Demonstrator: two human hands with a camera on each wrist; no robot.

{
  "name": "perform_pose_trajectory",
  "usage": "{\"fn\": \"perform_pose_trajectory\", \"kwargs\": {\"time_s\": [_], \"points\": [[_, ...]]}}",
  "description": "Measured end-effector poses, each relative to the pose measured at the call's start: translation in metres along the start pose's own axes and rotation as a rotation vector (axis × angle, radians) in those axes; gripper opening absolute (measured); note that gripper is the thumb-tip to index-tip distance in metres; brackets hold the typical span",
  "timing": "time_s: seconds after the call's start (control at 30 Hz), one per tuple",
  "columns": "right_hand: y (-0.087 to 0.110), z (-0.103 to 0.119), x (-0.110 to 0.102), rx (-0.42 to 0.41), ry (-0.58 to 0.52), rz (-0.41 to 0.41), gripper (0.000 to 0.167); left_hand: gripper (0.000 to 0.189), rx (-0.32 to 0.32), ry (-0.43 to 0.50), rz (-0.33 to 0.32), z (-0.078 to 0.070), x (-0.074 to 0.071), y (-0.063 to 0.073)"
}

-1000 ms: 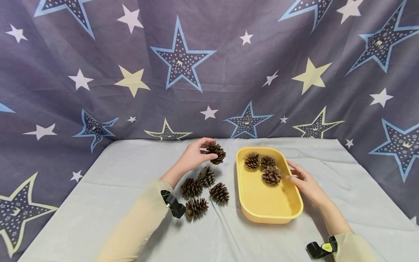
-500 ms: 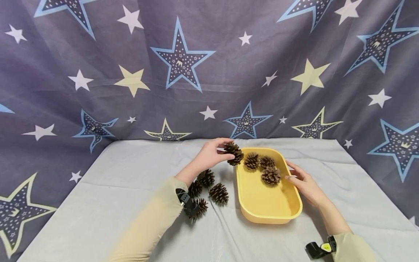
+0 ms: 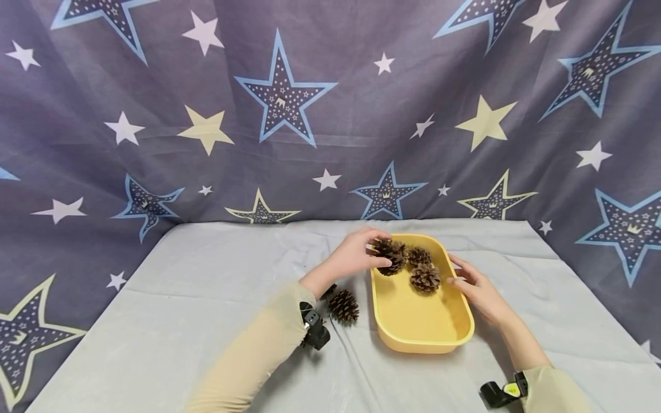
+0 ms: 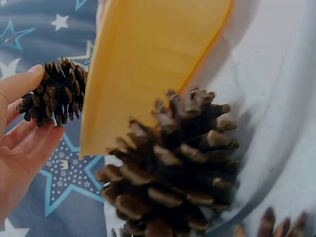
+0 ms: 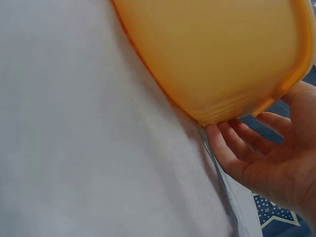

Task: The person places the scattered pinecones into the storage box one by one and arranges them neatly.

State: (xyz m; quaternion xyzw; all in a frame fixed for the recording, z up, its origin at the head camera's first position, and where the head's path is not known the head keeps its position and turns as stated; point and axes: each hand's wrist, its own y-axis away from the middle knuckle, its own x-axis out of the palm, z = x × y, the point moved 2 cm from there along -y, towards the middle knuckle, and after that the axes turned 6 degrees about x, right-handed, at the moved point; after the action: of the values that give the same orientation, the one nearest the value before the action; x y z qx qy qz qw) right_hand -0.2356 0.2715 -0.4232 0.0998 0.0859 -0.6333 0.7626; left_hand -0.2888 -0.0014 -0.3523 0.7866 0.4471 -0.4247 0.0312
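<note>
My left hand (image 3: 356,253) pinches a brown pine cone (image 4: 57,94) between thumb and fingers, over the left rim of a yellow tub (image 3: 418,324). In the head view the held cone overlaps another one behind it in the tub. Two more pine cones (image 3: 426,278) show plainly at the tub's far end. On the right side, my right hand (image 3: 480,293) grips the tub's wall, thumb at the rim and fingers (image 5: 229,153) against the outside. A pine cone (image 3: 343,306) lies on the cloth left of the tub; others there are mostly hidden behind my left wrist.
A pale cloth (image 3: 217,275) with wrinkles covers the table. Behind it hangs a dark curtain (image 3: 351,115) printed with stars. Black wrist cameras (image 3: 316,332) sit on both wrists, the left one low over the loose cones.
My left hand has carried the pine cone rightward, from beside the tub to over its left rim. The left forearm now covers more of the loose cones. The right hand stays on the tub.
</note>
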Motion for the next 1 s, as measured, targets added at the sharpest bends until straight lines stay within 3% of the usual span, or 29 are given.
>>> {"fn": "perform_pose_trajectory", "kwargs": {"time_s": [0.57, 0.8, 1.0], "points": [[-0.001, -0.001, -0.001, -0.006, -0.013, 0.004, 0.061, 0.051, 0.037, -0.131, 0.100, -0.004, 0.027, -0.006], [-0.001, -0.001, 0.000, -0.005, -0.008, -0.005, 0.061, 0.049, 0.088, -0.215, 0.121, -0.007, 0.032, -0.009], [-0.001, -0.002, -0.001, -0.012, -0.004, -0.006, 0.060, 0.048, 0.094, -0.239, 0.153, -0.007, 0.036, -0.009]]}}
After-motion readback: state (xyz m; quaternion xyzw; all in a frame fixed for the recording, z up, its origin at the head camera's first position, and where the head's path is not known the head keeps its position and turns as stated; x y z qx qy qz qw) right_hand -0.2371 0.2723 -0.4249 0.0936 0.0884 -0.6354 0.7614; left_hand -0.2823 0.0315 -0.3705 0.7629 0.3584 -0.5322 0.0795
